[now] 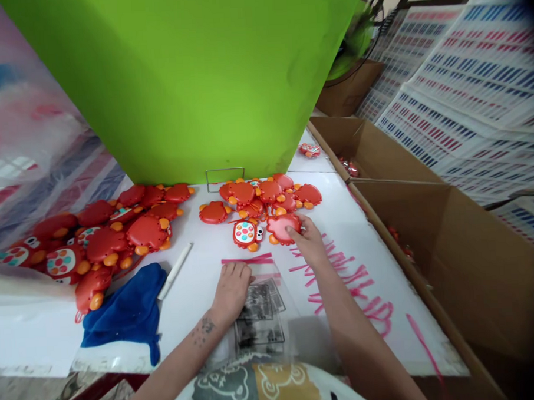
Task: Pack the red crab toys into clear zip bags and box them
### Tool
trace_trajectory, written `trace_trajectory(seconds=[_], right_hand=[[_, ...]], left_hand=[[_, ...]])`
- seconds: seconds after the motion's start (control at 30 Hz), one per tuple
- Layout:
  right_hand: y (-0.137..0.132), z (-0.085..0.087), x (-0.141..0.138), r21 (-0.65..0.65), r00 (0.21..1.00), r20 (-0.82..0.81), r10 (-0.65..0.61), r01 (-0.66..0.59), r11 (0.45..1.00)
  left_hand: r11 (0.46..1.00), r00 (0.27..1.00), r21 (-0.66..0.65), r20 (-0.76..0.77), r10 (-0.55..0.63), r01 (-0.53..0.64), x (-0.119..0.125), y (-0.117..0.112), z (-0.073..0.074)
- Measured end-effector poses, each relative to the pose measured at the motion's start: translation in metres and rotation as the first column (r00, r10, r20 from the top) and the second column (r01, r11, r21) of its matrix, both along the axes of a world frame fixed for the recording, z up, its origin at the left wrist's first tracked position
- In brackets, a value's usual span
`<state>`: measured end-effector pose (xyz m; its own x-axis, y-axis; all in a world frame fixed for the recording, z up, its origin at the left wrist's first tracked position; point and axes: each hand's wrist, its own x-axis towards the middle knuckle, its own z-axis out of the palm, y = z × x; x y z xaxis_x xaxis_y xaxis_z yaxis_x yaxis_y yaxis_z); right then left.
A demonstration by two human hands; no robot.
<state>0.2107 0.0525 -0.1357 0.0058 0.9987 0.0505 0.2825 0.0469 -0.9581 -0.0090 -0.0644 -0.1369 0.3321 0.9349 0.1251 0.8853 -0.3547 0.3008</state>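
My right hand (311, 242) grips the right edge of a red crab-shaped toy (280, 229), its plain red side up and the thumb on top. Just left of it lies another crab toy (246, 233) with a white face of coloured dots. My left hand (232, 289) rests with curled fingers on the upper left edge of clear plastic bags (260, 327) with black print; its fingertips are partly hidden. Behind my hands, several more crab toys (242, 193) with orange feet lie in a loose pile. Pink strips (247, 260) lie above the bags.
A large heap of crab toys (105, 243) fills the left side. Near it are a blue cloth (126, 315) and a white marker (175, 271). A green panel (191, 85) stands behind. Cardboard boxes (403, 217) line the right edge, with a fan (352, 40) beyond.
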Motion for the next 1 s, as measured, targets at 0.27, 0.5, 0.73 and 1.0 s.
trace_trajectory(seconds=[0.27,0.5,0.73,1.0], right_hand=[[-0.039,0.045,0.021,-0.072,0.907,-0.367,0.204,-0.247,0.966],[-0.048,0.068,0.037,-0.200,0.789,-0.277,0.549,-0.606,0.770],[-0.042,0.067,0.032,-0.167,0.696,-0.234,0.679,-0.717,0.677],[-0.040,0.067,0.027,-0.169,0.712,-0.250,0.657,-0.700,0.694]], left_hand=[[0.992,0.991,-0.029,-0.046,0.124,-0.125,0.002,0.007,0.003],[0.995,0.994,-0.014,-0.045,0.096,-0.097,0.005,0.006,0.000],[0.994,0.993,0.003,-0.035,0.109,-0.109,0.006,0.004,-0.001],[0.991,0.986,-0.052,-0.122,0.115,-0.122,0.011,0.009,0.003]])
